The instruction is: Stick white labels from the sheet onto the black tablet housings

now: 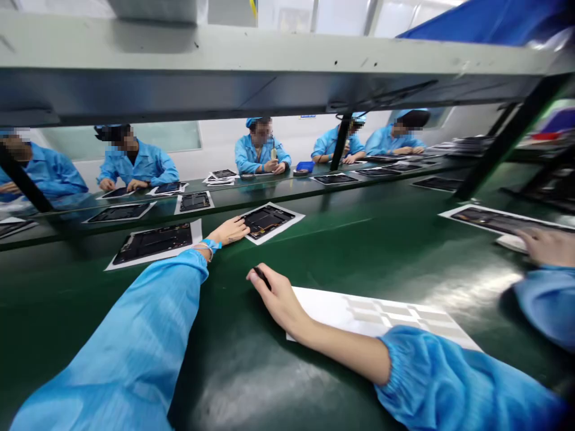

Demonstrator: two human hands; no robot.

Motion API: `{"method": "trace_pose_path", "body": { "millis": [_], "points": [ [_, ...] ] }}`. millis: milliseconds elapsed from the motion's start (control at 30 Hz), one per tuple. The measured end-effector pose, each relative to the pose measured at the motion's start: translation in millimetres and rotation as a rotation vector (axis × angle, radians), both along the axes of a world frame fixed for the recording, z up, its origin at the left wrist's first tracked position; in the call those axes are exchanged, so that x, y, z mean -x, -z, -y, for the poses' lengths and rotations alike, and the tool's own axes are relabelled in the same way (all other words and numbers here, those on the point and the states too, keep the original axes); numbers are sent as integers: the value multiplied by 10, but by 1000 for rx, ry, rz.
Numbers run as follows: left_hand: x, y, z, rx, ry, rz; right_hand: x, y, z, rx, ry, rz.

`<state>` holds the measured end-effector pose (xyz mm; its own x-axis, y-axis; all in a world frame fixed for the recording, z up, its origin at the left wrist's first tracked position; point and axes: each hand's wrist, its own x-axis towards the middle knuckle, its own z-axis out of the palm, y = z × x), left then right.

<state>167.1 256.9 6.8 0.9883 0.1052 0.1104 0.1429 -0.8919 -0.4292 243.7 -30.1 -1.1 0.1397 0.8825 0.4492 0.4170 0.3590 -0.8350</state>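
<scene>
My left hand (pixel 230 231) reaches forward, its fingers stretched out. Their tips touch the left edge of an opened tablet housing (pixel 268 221) that lies on a white sheet. A second tablet housing (pixel 155 244), dark with visible inner parts, lies on its own white sheet left of my wrist. Closer to me, my right hand (pixel 279 299) is closed round a small black object (pixel 262 278); only its rounded end shows, and its kind is hidden. Beneath my right forearm lies a white sheet (pixel 323 302) bearing pale grey rectangular pieces.
A co-worker's hand (pixel 550 246) is at the right, beside another tablet housing (pixel 494 219). Across the green bench (pixel 350 239), several people in blue work at a far row of tablets. A shelf (pixel 269 54) runs overhead, held by dark slanted posts (pixel 507 140).
</scene>
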Motion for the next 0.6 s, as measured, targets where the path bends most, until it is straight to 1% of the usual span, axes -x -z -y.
{"method": "trace_pose_path", "body": {
  "millis": [67,133,233,300,400,467,533,567,600],
  "points": [
    [-76,-18,-36,-32,-18,-5,6,3,-9,-9,-9,-5],
    [-62,-54,-11,-62,-32,-10,6,9,-25,-17,-16,-16],
    [106,-157,128,-101,-37,-12,0,23,-49,-44,-29,-18],
    [286,-279,282,-128,-45,7,6,34,-56,-85,-59,33],
    [612,-571,627,-166,-64,68,43,5,-36,-188,-44,168],
    [849,-801,942,-168,-51,102,63,-99,23,-296,-1,208],
    [1099,-971,1313,-137,-1,124,35,-302,136,-416,13,170],
    [1230,-1001,1515,-104,38,158,-7,-433,215,-468,11,130],
    [1365,-983,1727,-51,45,195,-69,-575,304,-508,25,76]
  ]
}}
